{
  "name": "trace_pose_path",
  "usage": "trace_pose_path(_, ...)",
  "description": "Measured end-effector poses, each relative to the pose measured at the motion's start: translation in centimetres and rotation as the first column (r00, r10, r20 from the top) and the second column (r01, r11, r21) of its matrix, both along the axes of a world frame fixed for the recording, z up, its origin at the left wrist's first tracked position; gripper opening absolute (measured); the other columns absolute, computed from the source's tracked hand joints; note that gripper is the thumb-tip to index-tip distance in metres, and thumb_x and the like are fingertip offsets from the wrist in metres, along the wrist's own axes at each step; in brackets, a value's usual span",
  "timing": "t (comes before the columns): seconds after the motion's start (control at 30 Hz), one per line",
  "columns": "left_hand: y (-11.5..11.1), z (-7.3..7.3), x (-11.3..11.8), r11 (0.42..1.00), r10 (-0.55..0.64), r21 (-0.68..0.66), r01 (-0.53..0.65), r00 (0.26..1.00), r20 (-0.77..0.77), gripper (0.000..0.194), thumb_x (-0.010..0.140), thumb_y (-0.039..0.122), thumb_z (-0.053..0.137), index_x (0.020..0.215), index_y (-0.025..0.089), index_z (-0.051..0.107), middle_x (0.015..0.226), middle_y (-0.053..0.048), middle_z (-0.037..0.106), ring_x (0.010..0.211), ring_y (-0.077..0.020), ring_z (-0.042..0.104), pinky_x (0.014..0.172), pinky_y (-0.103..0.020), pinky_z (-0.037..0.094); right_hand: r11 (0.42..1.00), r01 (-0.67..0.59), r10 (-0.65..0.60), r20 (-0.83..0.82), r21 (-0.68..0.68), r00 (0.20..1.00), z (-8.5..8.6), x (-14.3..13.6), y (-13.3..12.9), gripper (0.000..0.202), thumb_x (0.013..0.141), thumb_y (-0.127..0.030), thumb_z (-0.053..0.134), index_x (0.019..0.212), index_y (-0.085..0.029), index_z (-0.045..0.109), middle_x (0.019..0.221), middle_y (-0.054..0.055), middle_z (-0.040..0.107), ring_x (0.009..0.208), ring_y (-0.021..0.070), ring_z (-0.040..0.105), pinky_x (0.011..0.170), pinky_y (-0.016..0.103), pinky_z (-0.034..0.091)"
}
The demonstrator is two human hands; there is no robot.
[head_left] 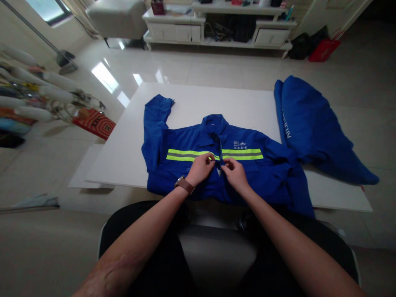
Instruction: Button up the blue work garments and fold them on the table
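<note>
A blue work jacket [185, 138] with yellow-green reflective stripes lies front up on the white table [117, 144], its collar pointing away from me and its lower part hanging over the near edge. Left of its front opening, my left hand [201, 167] pinches the jacket's front edge at the stripe. Just across the opening, my right hand [235, 171] is closed on the other front edge. Between the two hands the front gapes a little below the stripe. Fingertips hide whatever small fastening may be there. A watch with a brown strap [185, 184] is on my left wrist.
More blue clothing [312, 123] is heaped on the table's right end, overhanging it. A red KFC bag [95, 123] and a blurred rack of items stand to the left. Beyond the table are a white TV cabinet [176, 33], a grey stool [117, 20] and a red bag [324, 50].
</note>
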State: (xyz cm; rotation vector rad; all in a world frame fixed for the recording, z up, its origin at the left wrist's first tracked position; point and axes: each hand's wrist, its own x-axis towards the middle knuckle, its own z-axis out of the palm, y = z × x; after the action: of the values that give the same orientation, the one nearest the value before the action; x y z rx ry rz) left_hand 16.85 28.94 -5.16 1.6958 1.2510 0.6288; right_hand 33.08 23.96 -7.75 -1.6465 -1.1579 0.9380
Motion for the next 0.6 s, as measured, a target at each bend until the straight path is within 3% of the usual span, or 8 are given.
trace_pose_path(0.27, -0.3, -0.3, 0.3, 1.000, 0.006, 0.012, -0.006, 1.000, 0.008, 0.008, 0.085, 0.014, 0.065, 0.081, 0.019, 0.069, 0.071, -0.001, 0.070, 0.069, -0.0162, 0.064, 0.067, -0.025, 0.043, 0.995, -0.086, 0.084, 0.045, 0.054, 0.995, 0.5, 0.0, -0.3, 0.027, 0.074, -0.033, 0.064, 0.094, -0.018, 0.072, 0.075, 0.003, 0.068, 0.069, 0.0198, 0.063, 0.069, 0.032, 0.050)
trace_pose_path(0.47, -0.3, -0.7, 0.3, 0.999, 0.021, -0.037, -0.017, 0.994, 0.109, 0.008, 0.086, 0.014, 0.064, 0.080, 0.019, 0.068, 0.069, -0.001, 0.070, 0.068, -0.0161, 0.068, 0.067, -0.025, 0.045, 0.959, -0.232, 0.167, 0.331, 0.164, 0.929, 1.1, -0.1, -0.6, 0.021, 0.089, -0.028, 0.057, 0.099, -0.020, 0.073, 0.090, 0.007, 0.071, 0.081, 0.0225, 0.066, 0.076, 0.035, 0.051)
trace_pose_path(0.6, 0.0, -1.2, 0.5, 0.989, 0.069, -0.146, -0.038, 0.975, 0.213, 0.008, 0.083, 0.012, 0.063, 0.078, 0.017, 0.067, 0.068, -0.001, 0.070, 0.067, -0.0149, 0.067, 0.066, -0.024, 0.046, 0.939, -0.299, 0.204, 0.424, 0.170, 0.882, 1.3, 0.0, -0.8, 0.023, 0.094, -0.025, 0.053, 0.108, -0.022, 0.072, 0.098, 0.008, 0.069, 0.089, 0.0237, 0.065, 0.082, 0.036, 0.051)
